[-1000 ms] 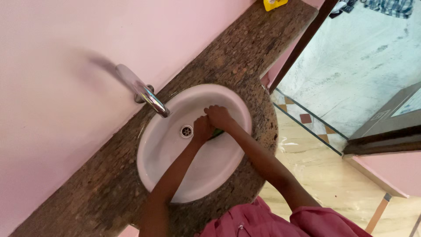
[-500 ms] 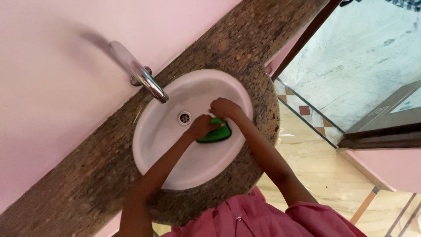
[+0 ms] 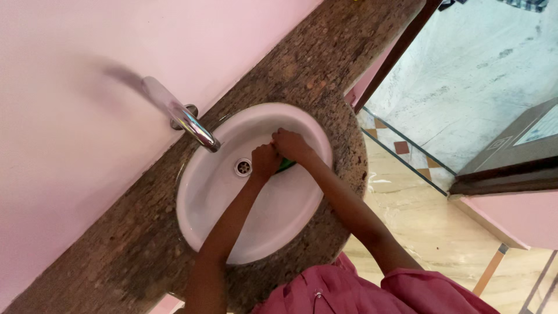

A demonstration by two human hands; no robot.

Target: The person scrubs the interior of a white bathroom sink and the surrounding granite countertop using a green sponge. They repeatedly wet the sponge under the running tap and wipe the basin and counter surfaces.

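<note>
- A round white sink [image 3: 232,215] sits in a brown speckled stone counter [image 3: 116,244], and everything else here is told from that sink.
- The left hand [image 3: 265,160] is inside the sink, right beside the little metal drain [image 3: 243,167]. Its fingers are curled in and it presses down on a green scrub pad [image 3: 285,165].
- The right hand [image 3: 289,145] is inside the sink too, on the side away from the drain. Its fingers are bent over the same green pad.
- The two hands touch each other on top of the pad (they are bunched so close that I cannot tell which fingers really pinch it).
- Only a small green edge of the pad shows, peeking out under the right hand. It lies low on the white inside of the sink, near the drain.
- A shiny silver tap [image 3: 186,119] comes out of the pink wall [image 3: 70,116] behind the sink. Its tip hangs over the sink's rim, just beside the left hand.
- Both bare arms reach into the sink from the near edge of the counter.
- A dark pink shirt [image 3: 360,291] shows at the bottom, on the near side of the sink.
- Past the counter, on the right of the sink, there is a pale tiled floor [image 3: 430,232] with small red squares.
</note>
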